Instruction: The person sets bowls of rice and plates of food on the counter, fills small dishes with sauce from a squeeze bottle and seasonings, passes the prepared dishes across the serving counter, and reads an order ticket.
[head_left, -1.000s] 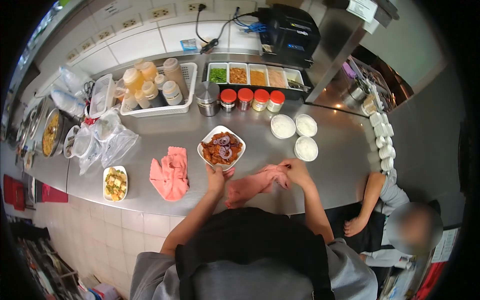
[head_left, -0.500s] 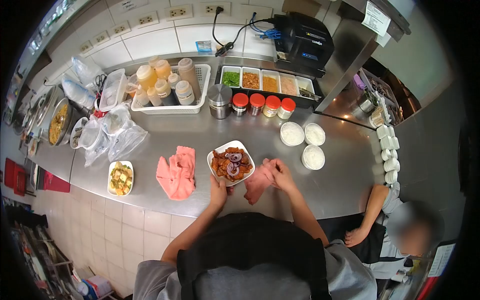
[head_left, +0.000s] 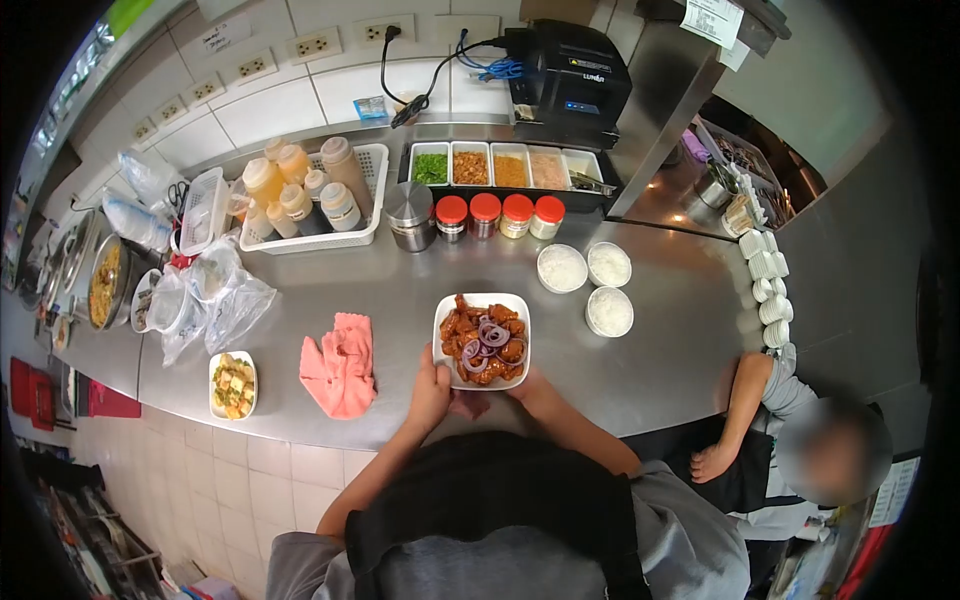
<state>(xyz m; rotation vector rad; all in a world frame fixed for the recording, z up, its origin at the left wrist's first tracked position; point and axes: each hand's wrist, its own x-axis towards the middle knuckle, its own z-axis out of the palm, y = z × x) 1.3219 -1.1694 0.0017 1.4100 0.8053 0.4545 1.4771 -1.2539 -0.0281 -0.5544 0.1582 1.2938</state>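
A square white bowl [head_left: 440, 374] of glazed brown meat topped with purple onion rings [head_left: 487, 340] is held up near the counter's front edge. My left hand [head_left: 430, 388] grips its lower left side, thumb at the rim. Behind the bowl's lower right corner, my right hand [head_left: 532, 388] is partly covered and its fingers are hidden. Part of a dark pink cloth [head_left: 470, 404] shows below the bowl, between my hands. Another pink cloth [head_left: 338, 368] lies crumpled on the counter to the left. Farther left sits a small white dish of tofu-like cubes [head_left: 233, 385].
Several red-lidded jars [head_left: 485, 215] stand behind three bowls of rice [head_left: 610, 312]. Topping trays [head_left: 470, 164], a basket of sauce bottles [head_left: 376, 215] and a black printer [head_left: 570, 85] line the back. Plastic bags [head_left: 235, 300] lie left. A co-worker's arm [head_left: 742, 415] is at right.
The bowl has shifted right and been turned squarer to me. My right hand has moved left with the cloth, from beside the bowl to beneath its lower right side. The view has shifted slightly.
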